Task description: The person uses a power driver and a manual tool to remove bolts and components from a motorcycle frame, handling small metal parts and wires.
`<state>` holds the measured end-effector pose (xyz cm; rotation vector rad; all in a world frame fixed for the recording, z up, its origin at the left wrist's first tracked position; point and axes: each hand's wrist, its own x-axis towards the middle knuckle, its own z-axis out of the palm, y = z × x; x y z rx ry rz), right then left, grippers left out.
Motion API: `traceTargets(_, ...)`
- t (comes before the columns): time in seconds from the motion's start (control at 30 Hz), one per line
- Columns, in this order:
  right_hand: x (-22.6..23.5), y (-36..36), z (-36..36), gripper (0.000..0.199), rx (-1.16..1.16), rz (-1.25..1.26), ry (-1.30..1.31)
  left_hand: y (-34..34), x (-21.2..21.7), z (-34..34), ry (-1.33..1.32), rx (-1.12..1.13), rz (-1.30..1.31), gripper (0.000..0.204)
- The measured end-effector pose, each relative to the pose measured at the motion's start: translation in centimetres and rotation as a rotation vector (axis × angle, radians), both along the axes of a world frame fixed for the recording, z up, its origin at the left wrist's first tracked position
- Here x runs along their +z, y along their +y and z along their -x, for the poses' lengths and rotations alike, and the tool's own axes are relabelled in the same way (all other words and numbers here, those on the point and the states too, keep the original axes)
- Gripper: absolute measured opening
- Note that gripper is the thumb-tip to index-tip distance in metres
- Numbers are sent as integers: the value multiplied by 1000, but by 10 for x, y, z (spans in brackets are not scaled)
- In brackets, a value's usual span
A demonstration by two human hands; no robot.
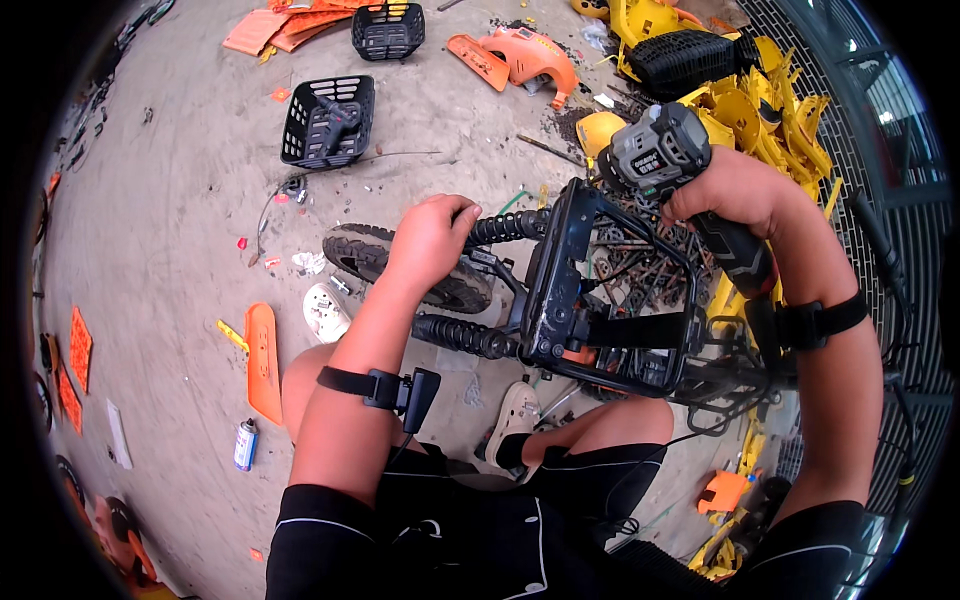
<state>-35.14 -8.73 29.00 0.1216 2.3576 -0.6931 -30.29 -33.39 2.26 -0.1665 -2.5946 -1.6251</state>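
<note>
The right hand (735,190) grips the handle of a grey and black power driver (665,155), fingers wrapped tight around it, with the tool's nose pointing down and left at the top corner of a black metal frame (565,270). The left hand (432,235) is closed around a black coil spring (505,228) at the frame's upper left. A second coil spring (462,336) runs lower down, just beside the frame's bottom corner. Between and behind the two springs lies a small tyre (365,255), touching the floor (180,200).

The frame sits in front of the person's knees, held above the floor, with tangled wires and rods inside it. Both forearms wear black straps; the left one carries a small black device (415,395).

On the floor to the left lie an orange panel (263,360), a white part (325,312) and a spray can (245,445). Farther off stand two black baskets (328,122) (388,32); the nearer one has a dark object inside. An orange cover (530,55) lies near the top, and a pile of yellow plastic parts (760,110) fills the upper right, behind the driver.
</note>
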Motion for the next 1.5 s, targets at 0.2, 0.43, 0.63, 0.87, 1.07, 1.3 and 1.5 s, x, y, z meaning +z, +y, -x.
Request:
traceTargets(0.2, 8, -19, -3, 34, 71, -116, 23, 3, 1, 3, -42, 4, -9, 28)
traceTargets(0.43, 8, -16, 7, 37, 206, -236, 81, 5, -4, 3, -31, -9, 17, 28)
traceTargets(0.63, 9, -15, 8, 42, 203, -287, 56, 5, -6, 2, -20, -32, 56, 28)
traceTargets(0.87, 12, -27, -4, 39, 160, -214, 91, 1, -3, 0, -42, -42, 72, 27)
traceTargets(1.07, 5, -14, -1, 37, 228, -160, 129, 3, -2, 0, -62, -68, 67, 27)
traceTargets(1.3, -1, -10, 2, 41, 192, -126, 125, 5, -2, -1, -75, -71, 75, 27)
traceTargets(1.5, 1, -12, 6, 43, 222, -172, 104, 9, -5, 1, -36, -77, 76, 26)
